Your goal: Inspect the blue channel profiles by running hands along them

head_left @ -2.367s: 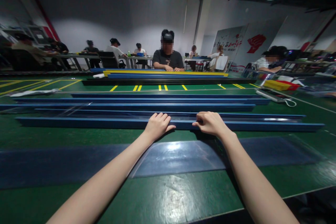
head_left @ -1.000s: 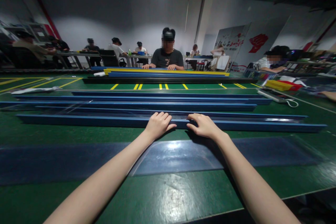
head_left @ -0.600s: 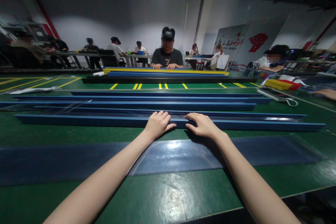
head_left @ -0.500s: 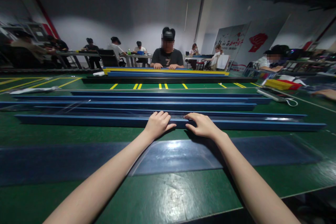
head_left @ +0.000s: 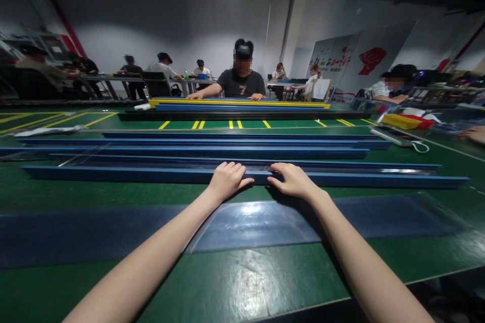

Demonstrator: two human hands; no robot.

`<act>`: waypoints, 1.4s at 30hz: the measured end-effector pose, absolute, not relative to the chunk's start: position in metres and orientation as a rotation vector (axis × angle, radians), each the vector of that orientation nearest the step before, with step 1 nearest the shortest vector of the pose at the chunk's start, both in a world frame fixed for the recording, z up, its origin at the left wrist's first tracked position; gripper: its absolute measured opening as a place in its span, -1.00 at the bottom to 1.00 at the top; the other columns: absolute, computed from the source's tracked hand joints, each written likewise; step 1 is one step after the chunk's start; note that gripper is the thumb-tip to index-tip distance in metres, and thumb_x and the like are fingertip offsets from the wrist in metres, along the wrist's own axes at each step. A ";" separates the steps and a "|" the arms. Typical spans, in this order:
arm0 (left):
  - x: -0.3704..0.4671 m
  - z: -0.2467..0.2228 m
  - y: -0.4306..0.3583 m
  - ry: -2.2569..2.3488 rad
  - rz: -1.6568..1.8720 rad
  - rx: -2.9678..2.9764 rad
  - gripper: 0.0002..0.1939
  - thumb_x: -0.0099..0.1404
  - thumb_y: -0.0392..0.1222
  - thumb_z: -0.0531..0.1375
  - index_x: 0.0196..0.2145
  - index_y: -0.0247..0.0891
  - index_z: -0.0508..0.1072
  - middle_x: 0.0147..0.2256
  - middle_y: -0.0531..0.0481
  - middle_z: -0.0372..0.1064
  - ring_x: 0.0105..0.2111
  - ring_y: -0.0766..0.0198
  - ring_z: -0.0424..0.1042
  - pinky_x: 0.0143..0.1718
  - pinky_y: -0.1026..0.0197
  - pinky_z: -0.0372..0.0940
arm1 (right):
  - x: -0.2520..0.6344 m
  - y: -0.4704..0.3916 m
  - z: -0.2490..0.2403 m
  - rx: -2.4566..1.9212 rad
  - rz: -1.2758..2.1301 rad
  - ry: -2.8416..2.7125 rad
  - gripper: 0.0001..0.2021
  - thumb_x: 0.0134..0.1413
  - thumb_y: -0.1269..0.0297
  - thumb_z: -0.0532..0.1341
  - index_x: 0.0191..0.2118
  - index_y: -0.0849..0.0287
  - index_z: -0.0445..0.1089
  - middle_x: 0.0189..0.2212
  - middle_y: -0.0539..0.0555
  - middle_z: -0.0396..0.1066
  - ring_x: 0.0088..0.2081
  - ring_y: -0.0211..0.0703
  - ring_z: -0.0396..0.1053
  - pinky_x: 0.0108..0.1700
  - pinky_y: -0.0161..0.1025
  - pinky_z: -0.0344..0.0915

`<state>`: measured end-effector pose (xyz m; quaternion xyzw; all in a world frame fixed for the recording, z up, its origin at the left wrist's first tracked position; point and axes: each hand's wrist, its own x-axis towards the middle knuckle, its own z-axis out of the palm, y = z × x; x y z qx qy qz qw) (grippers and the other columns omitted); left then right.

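Far out at nine o'clock, a pale strip (head_left: 47, 131) lies flat on the green surface (head_left: 235, 282), just beyond the ends of several long blue rails (head_left: 189, 152) that run side by side across the view from nine to three. The nearest blue rail (head_left: 113, 174) lies closest to the person and reaches almost from one edge of the view to the other. At about eleven o'clock from the view's centre the left hand (head_left: 226, 180) rests palm down on this rail, fingers laid flat and close together over its top, thumb stretched out toward the right along its near face; it presses on the rail rather than closing around it. Just beside it, at about one o'clock, the right hand (head_left: 290, 180) lies on the same rail in the same way, fingers spread a little and flat, thumb pointing left, the two thumbs near each other but apart. Between the forearms, on the near side of the rail, a dark glossy sheet (head_left: 257, 224) lies flat on the surface. Straight ahead at twelve o'clock, well beyond the rails, a person in a dark shirt (head_left: 241, 82) sits behind a stack of yellow and blue rails (head_left: 242, 105). At two o'clock a white power strip (head_left: 394, 137) lies near a yellow and red pack (head_left: 405, 122).
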<state>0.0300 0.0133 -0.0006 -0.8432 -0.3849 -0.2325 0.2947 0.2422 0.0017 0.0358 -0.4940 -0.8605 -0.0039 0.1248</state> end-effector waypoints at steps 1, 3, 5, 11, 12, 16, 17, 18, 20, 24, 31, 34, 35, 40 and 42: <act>0.030 0.000 0.013 -1.027 -0.618 -2.243 -0.59 0.24 0.10 -0.03 -0.50 -0.30 0.31 -0.53 -0.04 0.31 -0.47 0.25 0.28 -0.45 0.21 0.02 | 0.242 0.001 0.036 -1.449 -0.018 -2.513 -0.72 0.03 0.19 0.04 -0.17 0.15 0.35 -0.19 0.11 0.41 -0.15 -0.10 0.33 -0.19 -0.28 0.17; 0.030 0.000 0.013 -1.031 -0.616 -2.243 -0.59 0.24 0.10 -0.03 -0.50 -0.30 0.31 -0.53 -0.04 0.31 -0.47 0.25 0.28 -0.46 0.21 0.01 | 0.241 0.001 0.037 -1.463 -0.028 -2.524 -0.73 0.04 0.17 0.03 -0.19 0.14 0.35 -0.24 0.09 0.43 -0.20 -0.10 0.35 -0.25 -0.29 0.16; 0.031 0.000 0.013 -1.033 -0.613 -2.245 -0.59 0.24 0.10 -0.03 -0.50 -0.30 0.31 -0.53 -0.04 0.31 -0.47 0.25 0.28 -0.46 0.22 0.01 | 0.240 0.002 0.036 -1.466 -0.032 -2.535 -0.73 0.04 0.16 0.03 -0.19 0.13 0.34 -0.26 0.08 0.44 -0.22 -0.10 0.36 -0.27 -0.30 0.15; 0.031 0.000 0.013 -1.029 -0.626 -2.233 -0.60 0.24 0.09 -0.02 -0.51 -0.30 0.31 -0.53 -0.03 0.32 -0.48 0.25 0.29 -0.47 0.22 0.01 | 0.240 0.003 0.034 -1.455 -0.034 -2.531 -0.71 0.04 0.14 0.03 -0.17 0.12 0.33 -0.24 0.08 0.43 -0.22 -0.10 0.35 -0.27 -0.31 0.13; 0.031 0.000 0.013 -1.027 -0.629 -2.232 -0.60 0.24 0.09 -0.02 -0.51 -0.30 0.31 -0.53 -0.03 0.32 -0.48 0.25 0.29 -0.47 0.22 0.02 | 0.240 0.003 0.034 -1.456 -0.032 -2.530 -0.72 0.04 0.14 0.03 -0.17 0.12 0.33 -0.24 0.08 0.43 -0.21 -0.11 0.35 -0.27 -0.31 0.13; 0.031 -0.001 0.014 -1.032 -0.630 -2.236 -0.59 0.24 0.10 -0.03 -0.50 -0.30 0.31 -0.53 -0.03 0.32 -0.48 0.25 0.30 -0.47 0.22 0.03 | 0.240 0.003 0.033 -1.463 -0.034 -2.537 -0.72 0.04 0.15 0.04 -0.18 0.12 0.33 -0.24 0.08 0.43 -0.21 -0.11 0.35 -0.28 -0.32 0.13; 0.031 -0.001 0.014 -1.033 -0.630 -2.237 -0.59 0.24 0.10 -0.03 -0.50 -0.30 0.31 -0.53 -0.03 0.32 -0.48 0.25 0.30 -0.47 0.22 0.03 | 0.240 0.003 0.033 -1.460 -0.041 -2.541 -0.73 0.04 0.15 0.04 -0.18 0.12 0.33 -0.25 0.08 0.43 -0.21 -0.11 0.35 -0.28 -0.32 0.13; 0.031 -0.001 0.014 -1.034 -0.630 -2.239 -0.59 0.24 0.10 -0.03 -0.50 -0.30 0.31 -0.53 -0.03 0.32 -0.48 0.25 0.30 -0.47 0.22 0.03 | 0.240 0.003 0.033 -1.458 -0.050 -2.543 -0.73 0.04 0.15 0.04 -0.18 0.12 0.33 -0.25 0.08 0.43 -0.22 -0.11 0.35 -0.28 -0.32 0.13; 0.031 -0.001 0.014 -1.037 -0.629 -2.245 -0.59 0.24 0.10 -0.03 -0.49 -0.30 0.32 -0.53 -0.03 0.32 -0.48 0.25 0.30 -0.48 0.23 0.03 | 0.240 0.003 0.033 -1.453 -0.062 -2.547 -0.73 0.04 0.15 0.04 -0.18 0.13 0.32 -0.24 0.08 0.43 -0.21 -0.11 0.35 -0.27 -0.32 0.13; 0.031 -0.001 0.014 -1.050 -0.636 -2.266 -0.59 0.25 0.09 -0.04 -0.49 -0.31 0.32 -0.53 -0.05 0.33 -0.47 0.25 0.31 -0.48 0.23 0.02 | 0.239 0.003 0.033 -1.457 -0.054 -2.563 -0.73 0.04 0.16 0.05 -0.17 0.14 0.32 -0.22 0.10 0.41 -0.19 -0.11 0.34 -0.24 -0.31 0.13; 0.030 -0.002 0.014 -1.052 -0.635 -2.263 -0.59 0.24 0.10 -0.03 -0.49 -0.30 0.32 -0.54 -0.04 0.34 -0.48 0.25 0.31 -0.49 0.23 0.03 | 0.240 0.004 0.030 -1.433 -0.055 -2.569 -0.71 0.03 0.18 0.07 -0.14 0.16 0.32 -0.15 0.13 0.38 -0.11 -0.10 0.30 -0.16 -0.28 0.15; 0.031 -0.001 0.014 -1.053 -0.625 -2.265 -0.59 0.24 0.10 -0.03 -0.49 -0.30 0.33 -0.54 -0.04 0.34 -0.49 0.25 0.31 -0.49 0.23 0.03 | 0.241 0.004 0.030 -1.394 -0.050 -2.574 -0.70 0.03 0.20 0.06 -0.13 0.18 0.32 -0.13 0.15 0.36 -0.09 -0.10 0.28 -0.13 -0.27 0.16; 0.031 -0.001 0.014 -1.055 -0.620 -2.267 -0.59 0.24 0.10 -0.03 -0.49 -0.30 0.33 -0.54 -0.05 0.34 -0.49 0.25 0.31 -0.49 0.23 0.03 | 0.241 0.004 0.031 -1.389 -0.046 -2.575 -0.70 0.03 0.21 0.06 -0.12 0.18 0.32 -0.12 0.15 0.36 -0.08 -0.10 0.28 -0.12 -0.26 0.16; 0.031 -0.001 0.013 -1.064 -0.621 -2.261 -0.59 0.24 0.10 -0.03 -0.49 -0.30 0.33 -0.54 -0.04 0.34 -0.49 0.26 0.32 -0.49 0.24 0.04 | 0.241 0.003 0.032 -1.373 -0.028 -2.562 -0.67 0.04 0.22 0.06 -0.08 0.19 0.31 -0.08 0.15 0.33 -0.05 -0.12 0.25 -0.08 -0.25 0.16; 0.031 -0.001 0.013 -1.063 -0.627 -2.259 -0.59 0.24 0.10 -0.03 -0.49 -0.29 0.33 -0.55 -0.04 0.33 -0.50 0.26 0.32 -0.49 0.24 0.04 | 0.242 0.003 0.032 -1.386 -0.022 -2.552 -0.66 0.04 0.22 0.06 -0.06 0.18 0.30 -0.07 0.15 0.33 -0.04 -0.12 0.25 -0.07 -0.24 0.16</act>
